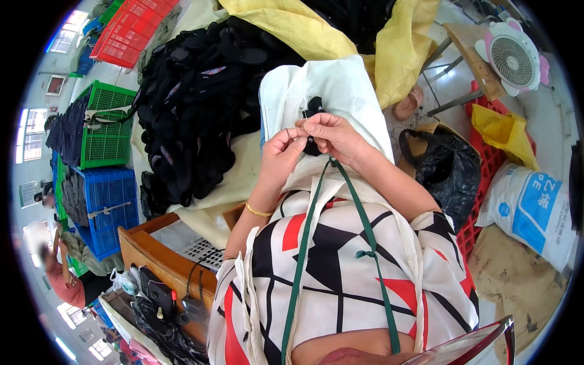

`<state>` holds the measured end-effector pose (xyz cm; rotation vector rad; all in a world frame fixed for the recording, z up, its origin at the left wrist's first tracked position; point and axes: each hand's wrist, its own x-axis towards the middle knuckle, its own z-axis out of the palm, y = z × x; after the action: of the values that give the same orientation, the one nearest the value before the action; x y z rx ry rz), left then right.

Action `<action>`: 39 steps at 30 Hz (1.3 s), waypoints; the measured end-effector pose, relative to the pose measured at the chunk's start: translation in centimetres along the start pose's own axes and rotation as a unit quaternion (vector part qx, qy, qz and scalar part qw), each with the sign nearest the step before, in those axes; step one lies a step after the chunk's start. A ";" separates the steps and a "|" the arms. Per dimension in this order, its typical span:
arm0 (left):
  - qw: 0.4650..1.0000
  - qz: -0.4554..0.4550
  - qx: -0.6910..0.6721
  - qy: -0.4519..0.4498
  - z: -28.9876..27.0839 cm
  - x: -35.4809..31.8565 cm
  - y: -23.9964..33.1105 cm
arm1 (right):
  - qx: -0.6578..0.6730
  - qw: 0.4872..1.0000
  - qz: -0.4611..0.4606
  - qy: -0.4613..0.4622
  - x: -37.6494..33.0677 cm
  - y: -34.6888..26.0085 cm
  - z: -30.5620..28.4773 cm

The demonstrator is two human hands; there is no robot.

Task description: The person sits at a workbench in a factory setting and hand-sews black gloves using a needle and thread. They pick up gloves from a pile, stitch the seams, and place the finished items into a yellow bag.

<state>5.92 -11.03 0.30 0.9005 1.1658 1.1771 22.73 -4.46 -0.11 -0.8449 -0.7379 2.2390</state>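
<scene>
Small black piece [312,106] sits on white cloth [340,91] over lap, just above both hands. Right hand [331,135] fingers curled, pinching black piece at lower end. Left hand [281,152] fingers closed to pinch beside it, fingertips touching right hand; what it grips too small to tell. Gold bracelet [258,212] on left wrist. Green lanyard [365,225] hangs from neck. Heap of black pieces [194,103] at left, yellow cloth [316,30] beyond, green crate [106,125] and blue crate [109,210] farther left.
</scene>
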 end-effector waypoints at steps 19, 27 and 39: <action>0.999 -0.040 -0.023 -0.007 -0.1 -0.1 -0.1 | -0.015 1.000 0.013 -0.008 -0.1 0.1 0.1; 0.998 0.035 0.037 0.038 -0.2 0.2 -1.2 | -0.026 1.000 -0.015 0.003 0.4 1.1 -0.3; 0.998 -0.023 0.008 0.053 -0.3 -0.6 0.1 | 0.031 0.999 0.010 -0.009 0.2 1.1 -0.2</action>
<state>5.63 -11.60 0.46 0.8282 1.2762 1.1916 22.38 -5.01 -1.09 -0.8070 -0.6677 2.2778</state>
